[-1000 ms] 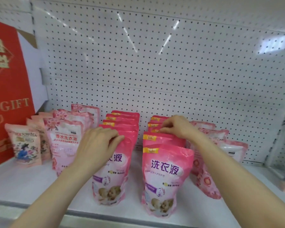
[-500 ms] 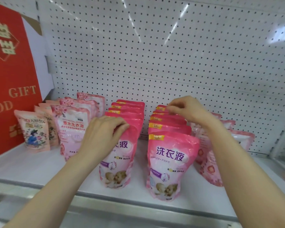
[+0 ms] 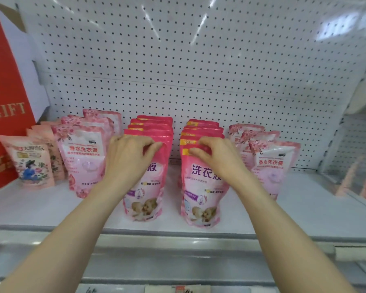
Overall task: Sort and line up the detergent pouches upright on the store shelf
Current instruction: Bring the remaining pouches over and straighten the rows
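Two rows of bright pink detergent pouches stand upright, one behind another, on the white shelf. My left hand grips the top edge of the front pouch of the left row. My right hand pinches the top of the front pouch of the right row. Paler floral pouches stand in a row further left and in another row at the right. Small peach pouches stand at the far left.
A red gift box stands against the shelf's left end. White pegboard forms the back wall. The shelf's metal front rail runs below the pouches. More pouches show blurred on the neighbouring shelf at the right.
My right hand has come forward from the back pouches of the right row to the front pouch's top. The left hand stays on its front pouch. The camera has tilted down.
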The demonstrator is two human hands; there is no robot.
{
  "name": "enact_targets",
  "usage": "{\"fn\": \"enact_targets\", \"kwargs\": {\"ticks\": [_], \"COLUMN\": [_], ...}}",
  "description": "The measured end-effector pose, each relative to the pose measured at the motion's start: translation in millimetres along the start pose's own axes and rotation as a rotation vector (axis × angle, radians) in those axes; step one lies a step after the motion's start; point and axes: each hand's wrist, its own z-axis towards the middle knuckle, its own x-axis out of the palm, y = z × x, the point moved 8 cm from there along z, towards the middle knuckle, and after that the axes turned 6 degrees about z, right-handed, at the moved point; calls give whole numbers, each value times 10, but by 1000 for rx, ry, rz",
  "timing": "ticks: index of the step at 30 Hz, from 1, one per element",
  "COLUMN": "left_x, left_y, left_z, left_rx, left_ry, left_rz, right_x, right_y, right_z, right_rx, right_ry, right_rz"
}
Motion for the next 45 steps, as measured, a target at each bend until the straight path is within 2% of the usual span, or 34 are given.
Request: {"fn": "enact_targets", "kwargs": {"ticks": [3,7,10,13,16,19,23,26,28,31,34,36,38,42,45], "left_x": [-19,-91,-159,-16,488,1218,2011,2465,2645,2752,2755,2729,2668,2583,2529], "left_y": [-60,-316,-733,-1321,-1887,-2293,-2378,-2305,-2272,-2221,-2219,-2226,-2231,-2203,-2154], "left_z": [-42,-161,-318,-517,-723,-890,-692,-479,-401,-394,-476,-521,-527,-526,-475], "left_rx": [39,102,169,287,285,107,-175,-336,-430,-485,-485,-485,-472,-457,-459], "left_ry": [-9,-139,-256,-221,29,304,344,459,535,555,551,539,514,478,412], "left_rz": [24,-15,-134,-311,-508,-623,-619,-669,-759,-789,-764,-766,-774,-766,-778], "right_x": [-101,-491,-829,-1104,-1274,-1394,-1198,-921,-926,-1088,-1214,-1204,-1191,-1170,-1122], "right_y": [22,-284,-925,-1604,-1974,-2069,-2003,-2053,-2133,-2143,-2093,-2110,-2159,-2442,-2542], "right_z": [-102,-409,-767,-1028,-984,-696,-140,112,187,145,-10,-77,-90,-89,-103], "right_rx": [-49,-49,114,273,284,177,-1,-2,16,-84,-225,-239,-201,-8,65], "right_ry": [-55,-338,-579,-693,-609,-468,-157,73,118,126,63,35,40,98,68], "right_rz": [-72,81,149,187,121,-64,-223,-302,-124,256,389,462,518,645,683]}}
